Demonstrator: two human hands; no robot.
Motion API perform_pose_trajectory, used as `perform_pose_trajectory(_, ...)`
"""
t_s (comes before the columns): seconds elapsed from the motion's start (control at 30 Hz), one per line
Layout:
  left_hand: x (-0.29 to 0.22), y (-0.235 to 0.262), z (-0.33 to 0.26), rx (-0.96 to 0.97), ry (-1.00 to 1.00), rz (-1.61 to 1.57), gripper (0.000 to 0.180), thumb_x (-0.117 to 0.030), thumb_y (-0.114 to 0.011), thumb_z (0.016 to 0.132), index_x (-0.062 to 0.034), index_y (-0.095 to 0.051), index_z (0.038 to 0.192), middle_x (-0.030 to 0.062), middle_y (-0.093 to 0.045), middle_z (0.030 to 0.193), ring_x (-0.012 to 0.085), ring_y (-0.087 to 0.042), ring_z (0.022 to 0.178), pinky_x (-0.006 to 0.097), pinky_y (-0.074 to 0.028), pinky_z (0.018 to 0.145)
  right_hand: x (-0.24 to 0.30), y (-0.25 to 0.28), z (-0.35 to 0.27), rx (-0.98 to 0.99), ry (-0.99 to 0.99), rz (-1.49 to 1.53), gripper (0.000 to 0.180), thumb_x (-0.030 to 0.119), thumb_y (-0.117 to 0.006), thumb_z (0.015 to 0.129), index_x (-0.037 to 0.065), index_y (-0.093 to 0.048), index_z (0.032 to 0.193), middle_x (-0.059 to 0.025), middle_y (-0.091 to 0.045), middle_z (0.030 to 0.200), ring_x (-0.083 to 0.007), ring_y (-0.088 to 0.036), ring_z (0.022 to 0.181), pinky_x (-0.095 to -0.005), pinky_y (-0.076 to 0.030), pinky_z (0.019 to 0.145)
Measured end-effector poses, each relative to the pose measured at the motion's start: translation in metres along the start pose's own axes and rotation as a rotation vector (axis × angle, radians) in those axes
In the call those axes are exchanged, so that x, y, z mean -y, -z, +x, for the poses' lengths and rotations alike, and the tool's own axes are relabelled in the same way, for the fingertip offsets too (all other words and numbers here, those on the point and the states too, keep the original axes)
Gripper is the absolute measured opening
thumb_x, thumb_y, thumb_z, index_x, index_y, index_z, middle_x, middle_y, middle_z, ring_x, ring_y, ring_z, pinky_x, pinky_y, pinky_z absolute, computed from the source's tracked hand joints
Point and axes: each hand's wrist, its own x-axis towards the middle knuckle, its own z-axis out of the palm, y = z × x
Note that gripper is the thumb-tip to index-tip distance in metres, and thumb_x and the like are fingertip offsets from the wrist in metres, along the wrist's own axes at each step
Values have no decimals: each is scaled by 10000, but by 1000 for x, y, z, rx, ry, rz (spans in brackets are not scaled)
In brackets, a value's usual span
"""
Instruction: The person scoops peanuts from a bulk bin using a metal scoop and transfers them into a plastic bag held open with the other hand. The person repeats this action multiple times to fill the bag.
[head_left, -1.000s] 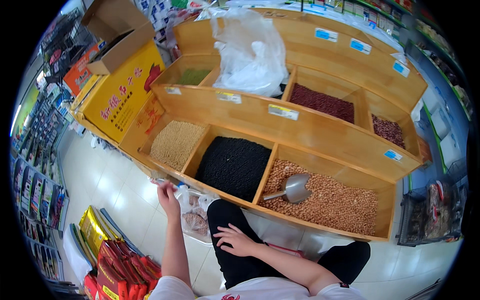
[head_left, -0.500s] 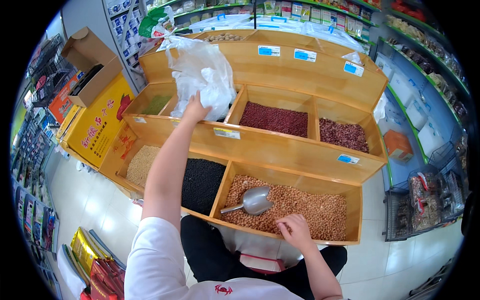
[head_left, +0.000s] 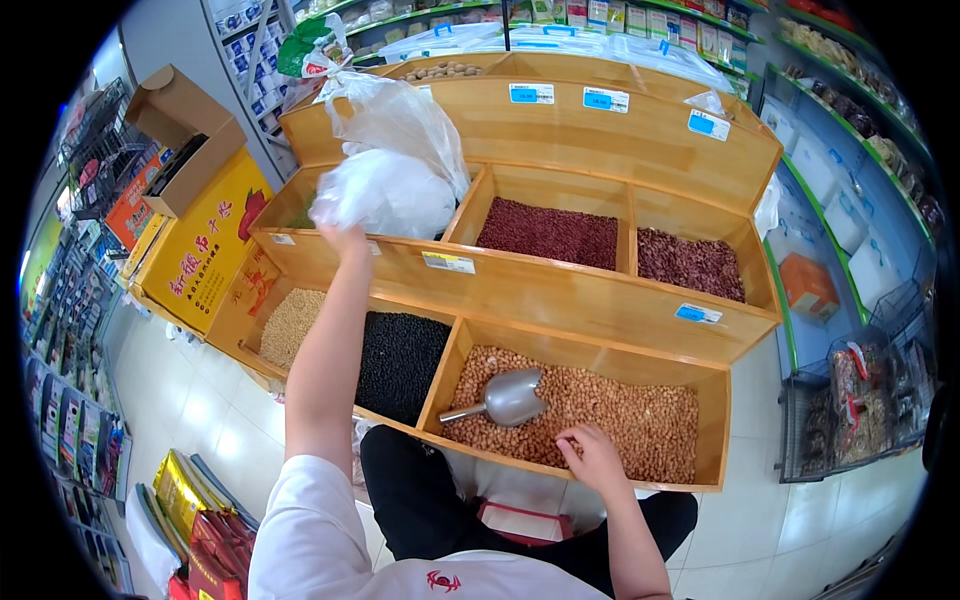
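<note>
My left hand point(head_left: 346, 243) reaches over the upper row of bins, its fingers closed on a thin white plastic bag point(head_left: 392, 195). The bag bulges around the fingertips and partly hides them; its upper part hangs over the bin divider. My right hand point(head_left: 592, 457) lies over the front edge of a bin of peanut kernels point(head_left: 630, 425), fingers bent inward. Whatever those fingers hold, if anything, is hidden. A metal scoop point(head_left: 512, 398) lies on the peanuts to the left of that hand, apart from it.
Black beans point(head_left: 402, 365) and pale beans point(head_left: 292, 328) fill the lower left bins. Dark red beans point(head_left: 550, 235) and speckled beans point(head_left: 690, 264) sit in the upper row. A yellow carton point(head_left: 215, 245) stands at the left, a wire basket point(head_left: 815, 425) at the right.
My left hand has moved left and slightly nearer, drawing the lower part of the plastic bag with it. My right hand stays almost in place at the peanut bin.
</note>
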Motion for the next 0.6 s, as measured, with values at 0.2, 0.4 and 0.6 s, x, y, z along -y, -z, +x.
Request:
perform_pose_trajectory(0.2, -141, -6, -79, 51, -178, -119, 242, -189, -636, 927, -48, -547, 1103, 74, -619, 1022, 205, -612, 963, 375, -516, 876, -2, 5, 0, 15, -33, 30, 174, 208, -632, 928, 42, -676, 961, -127, -658, 940, -321, -620, 916, -406, -503, 800)
perform_pose_trajectory(0.4, -154, 18, -224, 1205, -556, -127, 143, -143, -675, 854, -90, -659, 986, 87, -673, 983, 297, -651, 951, 457, -519, 879, -10, 3, -4, -100, -132, 626, 478, 380, -552, 1001, 41, -485, 1331, -125, -582, 1211, -265, -601, 1078, -379, -469, 937)
perform_pose_trajectory(0.6, -94, 24, -364, 1668, -310, -133, 289, -42, -716, 738, -79, -657, 1019, 107, -673, 1002, 344, -628, 973, 424, -503, 895, -25, 4, -7, -105, -141, 511, 688, 201, -756, 867, 36, -377, 1417, -121, -544, 1291, -222, -559, 1157, -360, -455, 971)
